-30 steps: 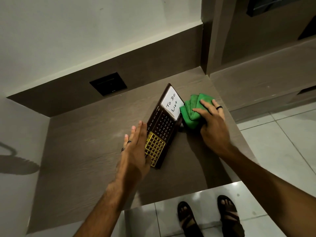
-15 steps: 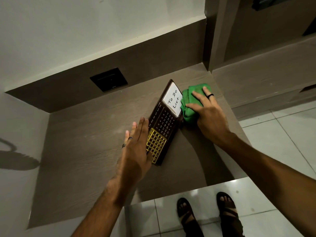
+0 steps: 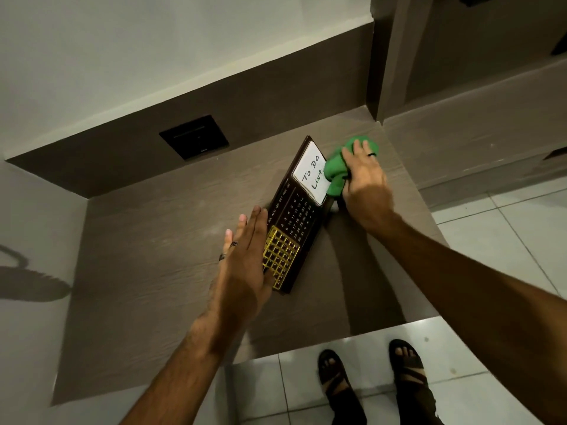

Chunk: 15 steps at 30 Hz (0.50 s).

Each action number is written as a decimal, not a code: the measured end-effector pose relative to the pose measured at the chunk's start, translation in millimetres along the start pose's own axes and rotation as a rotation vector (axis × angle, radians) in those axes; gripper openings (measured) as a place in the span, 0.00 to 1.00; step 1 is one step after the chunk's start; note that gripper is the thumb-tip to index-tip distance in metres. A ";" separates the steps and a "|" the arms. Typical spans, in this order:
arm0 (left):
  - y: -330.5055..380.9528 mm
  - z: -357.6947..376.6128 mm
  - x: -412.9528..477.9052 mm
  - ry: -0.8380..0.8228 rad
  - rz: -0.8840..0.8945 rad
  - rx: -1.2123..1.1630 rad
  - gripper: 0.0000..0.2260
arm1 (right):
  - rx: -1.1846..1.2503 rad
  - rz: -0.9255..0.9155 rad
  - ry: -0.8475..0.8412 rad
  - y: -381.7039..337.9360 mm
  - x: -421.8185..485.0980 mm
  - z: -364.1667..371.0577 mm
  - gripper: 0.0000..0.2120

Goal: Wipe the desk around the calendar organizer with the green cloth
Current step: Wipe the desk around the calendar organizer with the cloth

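A dark brown calendar organizer (image 3: 299,216) stands tilted on the brown wooden desk (image 3: 147,259); it has a white "To Do List" card at its far end and a gold grid at its near end. My left hand (image 3: 245,265) rests flat against its left edge, fingers straight. My right hand (image 3: 365,182) presses a bunched green cloth (image 3: 336,170) onto the desk just right of the organizer's far end. Most of the cloth is hidden under my fingers.
A black wall plate (image 3: 194,137) sits in the brown back panel. A wall column (image 3: 380,56) closes the desk's far right corner. A white side wall bounds the desk's left. Tiled floor and my sandalled feet (image 3: 371,381) lie below the desk's near edge.
My right hand has slid the green cloth away from me along the organizer's right side toward the far corner. My left hand has stayed against the organizer.
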<state>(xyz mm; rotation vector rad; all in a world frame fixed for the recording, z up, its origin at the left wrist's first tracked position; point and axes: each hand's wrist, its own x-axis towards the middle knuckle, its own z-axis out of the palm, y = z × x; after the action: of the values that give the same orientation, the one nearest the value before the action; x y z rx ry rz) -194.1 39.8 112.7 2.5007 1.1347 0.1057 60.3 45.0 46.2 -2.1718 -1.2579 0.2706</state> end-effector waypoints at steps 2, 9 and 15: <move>-1.3 0.4 0.5 0.001 -0.003 0.001 0.42 | -0.028 -0.079 0.006 -11.7 -25.6 9.5 0.31; -3.2 1.0 -0.6 0.011 0.020 -0.016 0.41 | 0.075 -0.309 -0.096 -18.1 -107.1 20.0 0.32; 1.4 -3.5 -3.6 0.011 0.036 -0.014 0.41 | 0.067 0.046 0.026 3.7 5.7 4.8 0.29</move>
<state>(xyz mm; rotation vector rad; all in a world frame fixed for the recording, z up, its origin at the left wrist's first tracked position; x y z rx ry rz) -196.3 37.4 116.8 2.5119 1.0906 0.1367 63.8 50.4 40.9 -2.1423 -1.1695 0.2975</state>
